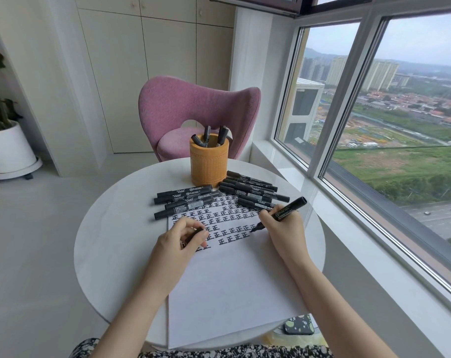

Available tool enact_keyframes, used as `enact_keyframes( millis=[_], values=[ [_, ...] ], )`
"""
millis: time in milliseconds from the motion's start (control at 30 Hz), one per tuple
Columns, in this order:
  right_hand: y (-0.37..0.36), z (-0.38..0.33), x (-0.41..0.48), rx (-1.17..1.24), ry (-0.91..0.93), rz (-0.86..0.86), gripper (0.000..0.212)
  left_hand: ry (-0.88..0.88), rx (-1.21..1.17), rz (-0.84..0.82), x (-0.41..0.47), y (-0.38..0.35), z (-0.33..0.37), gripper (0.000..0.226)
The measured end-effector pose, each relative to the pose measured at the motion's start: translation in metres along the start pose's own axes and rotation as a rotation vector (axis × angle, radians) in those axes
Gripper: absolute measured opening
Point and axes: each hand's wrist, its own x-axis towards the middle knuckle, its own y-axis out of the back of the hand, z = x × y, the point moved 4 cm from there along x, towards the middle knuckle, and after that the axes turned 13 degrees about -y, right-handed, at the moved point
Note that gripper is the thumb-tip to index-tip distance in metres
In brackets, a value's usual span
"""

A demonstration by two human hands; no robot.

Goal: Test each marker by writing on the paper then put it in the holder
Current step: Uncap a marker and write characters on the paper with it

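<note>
My right hand (281, 224) grips an uncapped black marker (287, 210), its tip touching the white paper (232, 285) at the right end of a row of written characters. My left hand (180, 240) rests on the paper's left side with fingers curled around a small black piece, apparently the marker's cap (197, 231). An orange cylindrical holder (209, 164) stands at the table's far side with three black markers in it. Several capped markers lie left of the holder (185, 200) and several more to its right (252, 189).
The round white table (110, 241) stands by a large window (389, 125) on the right. A pink chair (193, 109) faces me behind the table. A white plant pot (7, 148) sits on the floor at far left.
</note>
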Motion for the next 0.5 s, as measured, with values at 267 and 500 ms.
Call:
enact_keyframes(
  millis=[267,500],
  values=[
    [0.0007,0.0003,-0.0007,-0.02,0.013,0.004,0.026,0.007,-0.012,0.002,-0.0003,0.0005,0.0004,0.005],
    [0.0017,0.0013,-0.0004,0.003,0.004,0.005,0.022,0.0,-0.002,0.004,-0.0007,0.0007,0.0011,0.005]
  ],
)
